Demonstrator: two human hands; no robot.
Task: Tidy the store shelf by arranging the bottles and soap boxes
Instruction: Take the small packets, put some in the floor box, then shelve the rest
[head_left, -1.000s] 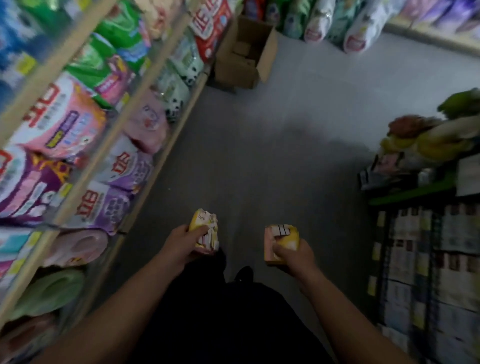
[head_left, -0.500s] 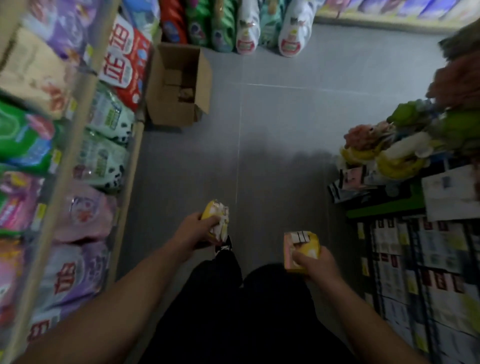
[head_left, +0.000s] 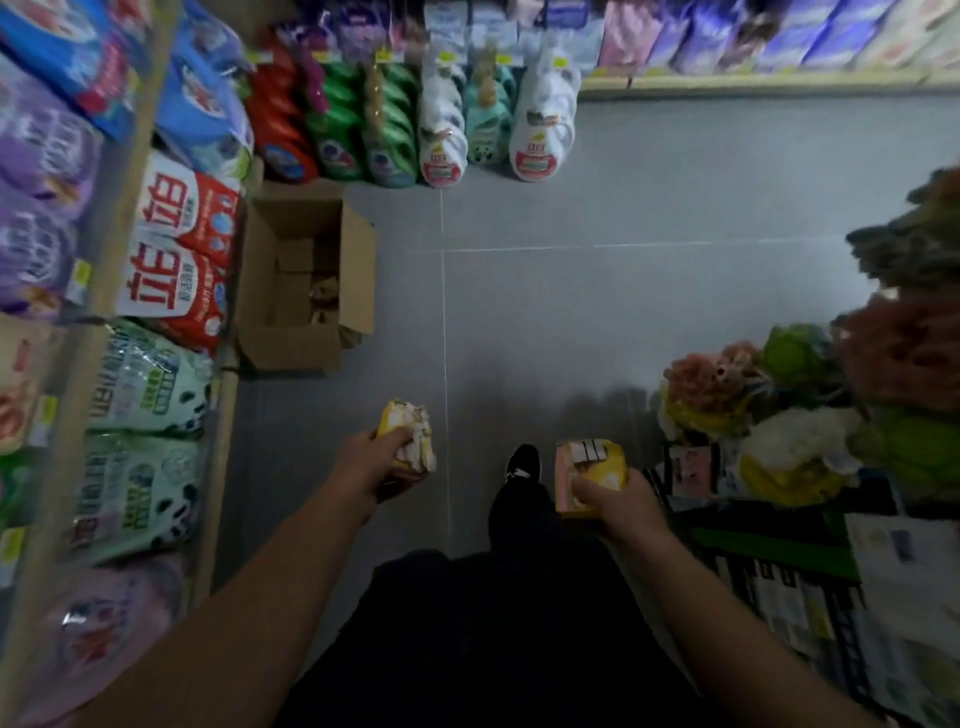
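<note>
Far to the left of my hands the shelf (head_left: 130, 244) is packed with soft packs, and ahead of the left hand an open cardboard box (head_left: 306, 283) sits on the floor. My left hand (head_left: 371, 465) curls round a yellow soap box (head_left: 410, 436); my right hand (head_left: 618, 501) grips a second soap box (head_left: 589, 470), pink and yellow. Well ahead, bottles (head_left: 415, 130) stand in a row on the floor. I judge the tidying mid-way at best: both boxes are in my hands, neither shelved yet, and I cannot see their place.
</note>
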